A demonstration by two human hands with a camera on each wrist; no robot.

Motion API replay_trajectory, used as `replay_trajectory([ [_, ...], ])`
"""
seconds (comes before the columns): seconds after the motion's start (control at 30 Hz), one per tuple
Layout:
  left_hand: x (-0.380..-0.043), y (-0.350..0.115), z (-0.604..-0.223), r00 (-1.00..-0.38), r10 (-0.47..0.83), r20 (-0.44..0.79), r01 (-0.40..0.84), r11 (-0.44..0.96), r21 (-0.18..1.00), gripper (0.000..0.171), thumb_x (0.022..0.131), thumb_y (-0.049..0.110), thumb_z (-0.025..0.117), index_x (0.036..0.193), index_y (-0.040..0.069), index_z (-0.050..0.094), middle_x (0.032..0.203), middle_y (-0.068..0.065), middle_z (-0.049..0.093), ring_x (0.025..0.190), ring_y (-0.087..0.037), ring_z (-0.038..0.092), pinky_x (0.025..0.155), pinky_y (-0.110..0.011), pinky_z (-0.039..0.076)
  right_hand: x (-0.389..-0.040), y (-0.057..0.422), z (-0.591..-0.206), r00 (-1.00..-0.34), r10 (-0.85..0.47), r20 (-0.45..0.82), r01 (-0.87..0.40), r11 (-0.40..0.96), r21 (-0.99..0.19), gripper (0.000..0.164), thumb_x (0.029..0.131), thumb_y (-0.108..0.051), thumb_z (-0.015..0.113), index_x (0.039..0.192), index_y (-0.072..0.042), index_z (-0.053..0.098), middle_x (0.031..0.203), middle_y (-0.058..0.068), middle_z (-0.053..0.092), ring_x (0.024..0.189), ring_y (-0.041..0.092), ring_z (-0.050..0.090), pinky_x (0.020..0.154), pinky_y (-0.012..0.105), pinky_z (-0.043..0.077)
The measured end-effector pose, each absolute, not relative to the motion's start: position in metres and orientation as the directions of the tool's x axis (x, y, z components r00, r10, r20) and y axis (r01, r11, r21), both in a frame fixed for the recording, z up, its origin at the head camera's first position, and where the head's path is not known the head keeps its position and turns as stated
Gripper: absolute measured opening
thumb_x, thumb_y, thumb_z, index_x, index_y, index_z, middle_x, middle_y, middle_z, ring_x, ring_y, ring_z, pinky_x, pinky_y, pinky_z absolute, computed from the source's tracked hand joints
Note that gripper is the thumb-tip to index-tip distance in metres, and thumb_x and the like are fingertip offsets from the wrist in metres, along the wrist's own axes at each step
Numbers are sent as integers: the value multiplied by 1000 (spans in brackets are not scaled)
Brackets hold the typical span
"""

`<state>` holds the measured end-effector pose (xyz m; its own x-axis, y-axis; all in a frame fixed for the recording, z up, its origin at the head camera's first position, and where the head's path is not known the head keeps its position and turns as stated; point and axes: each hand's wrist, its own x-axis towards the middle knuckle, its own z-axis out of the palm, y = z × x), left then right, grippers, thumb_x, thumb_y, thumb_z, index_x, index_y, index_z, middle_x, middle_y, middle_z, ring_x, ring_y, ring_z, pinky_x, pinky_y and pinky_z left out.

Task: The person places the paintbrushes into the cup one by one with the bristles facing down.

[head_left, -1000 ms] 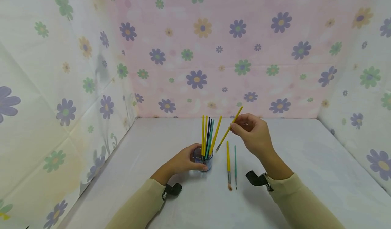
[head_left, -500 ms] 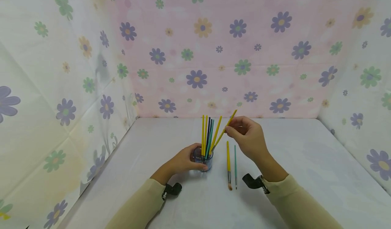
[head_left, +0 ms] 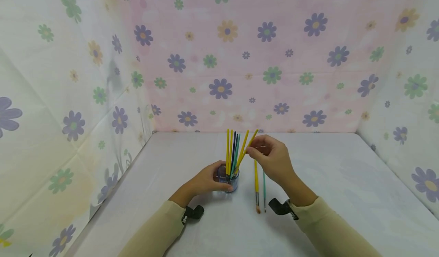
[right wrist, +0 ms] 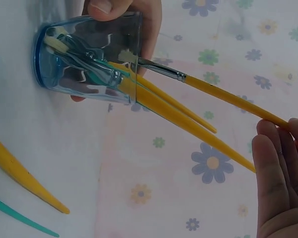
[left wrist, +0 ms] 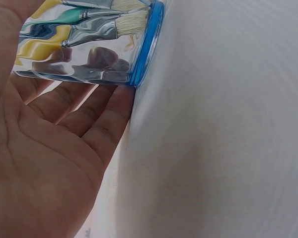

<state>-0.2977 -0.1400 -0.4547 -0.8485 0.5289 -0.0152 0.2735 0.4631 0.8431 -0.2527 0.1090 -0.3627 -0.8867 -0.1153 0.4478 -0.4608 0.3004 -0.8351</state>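
On the table stands a clear bluish cup point(head_left: 234, 184) with several paintbrushes point(head_left: 228, 150) in it, bristles down, with yellow, teal and dark handles. My left hand point(head_left: 205, 181) grips the cup from the left, thumb in front. Between thumb and fingers my right hand point(head_left: 272, 158) pinches a slim yellow paintbrush point(right wrist: 223, 95) by the upper handle. That brush slants down to the left, and its pale bristles are just inside the cup's rim in the right wrist view. Through the cup wall, the left wrist view shows flat metal ferrules and pale bristles point(left wrist: 131, 23) near the blue base.
A thicker yellow paintbrush point(head_left: 256, 181) and a thin teal paintbrush point(head_left: 264, 192) lie side by side on the white table point(head_left: 329, 173), right of the cup. Flower-patterned cloth point(head_left: 192, 97) hangs behind and at both sides.
My right hand has moved left and down, bringing the slim yellow paintbrush from beside the cup to inside its rim. The left hand has stayed on the cup.
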Motion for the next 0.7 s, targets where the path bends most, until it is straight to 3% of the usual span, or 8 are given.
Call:
replay_trajectory([
  [0.2,-298,-140,-455,-852,524,-18,272,472,839,72,69,43,84,130,42,45,120,16,60,110,-7,57,95,-35,48,-256,103,-373,-891,-130,436,-453,341,-824,19,87,-35,69,102,-23,63,97,-8,66,84,12,68,71,27,57],
  [0.5,-297,-139,-455,-855,518,-17,264,464,845,71,69,42,84,129,42,46,119,17,61,111,-8,57,98,-38,47,-256,95,-381,-909,-141,391,-415,374,-830,15,88,-24,70,100,-18,65,92,-7,66,77,13,68,67,25,57],
  [0.7,-297,-139,-454,-855,518,-18,262,461,848,71,69,42,84,129,42,46,120,16,61,111,-8,57,98,-39,47,-259,96,-385,-926,-142,349,-377,404,-834,16,87,-26,70,100,-19,65,91,-6,66,78,10,68,67,26,57],
])
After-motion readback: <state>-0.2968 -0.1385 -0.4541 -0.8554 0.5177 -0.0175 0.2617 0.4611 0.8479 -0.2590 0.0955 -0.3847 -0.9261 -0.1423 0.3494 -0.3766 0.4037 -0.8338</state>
